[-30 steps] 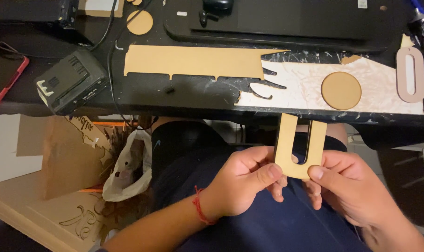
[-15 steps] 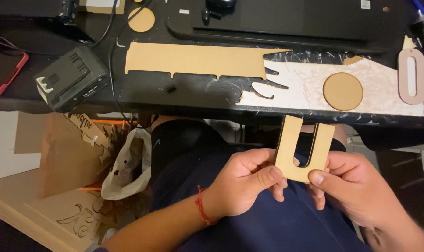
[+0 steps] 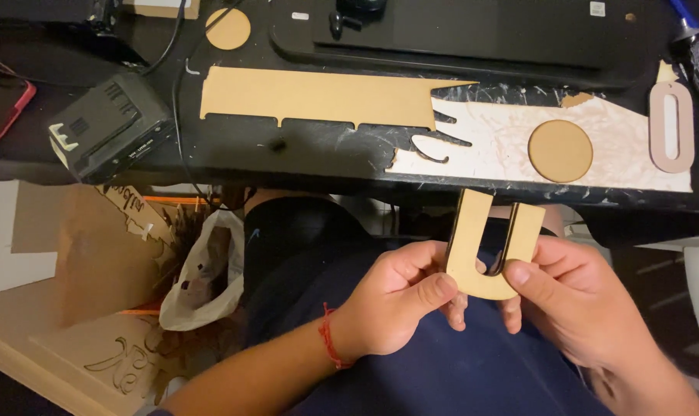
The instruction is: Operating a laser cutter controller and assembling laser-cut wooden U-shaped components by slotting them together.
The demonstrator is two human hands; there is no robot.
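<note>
Two hands: both pinching one U-piece (image 3: 490, 246) over the lap, just below the table (image 3: 303, 158) edge.
Left hand (image 3: 399, 300): closing thumb and fingers on the piece's lower left corner.
Right hand (image 3: 576, 296): thumb pressing its lower right, fingers curling behind.
Disc (image 3: 559, 151): lying on the table above.

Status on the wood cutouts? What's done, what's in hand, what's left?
Done: a U-shaped wooden piece is already cut free of its sheet.
In hand: the left hand and right hand pinch that piece at its base, over the lap.
Left: a round disc, a long strip and an oval ring lie untouched on the black table. Their purpose is unclear.
</note>
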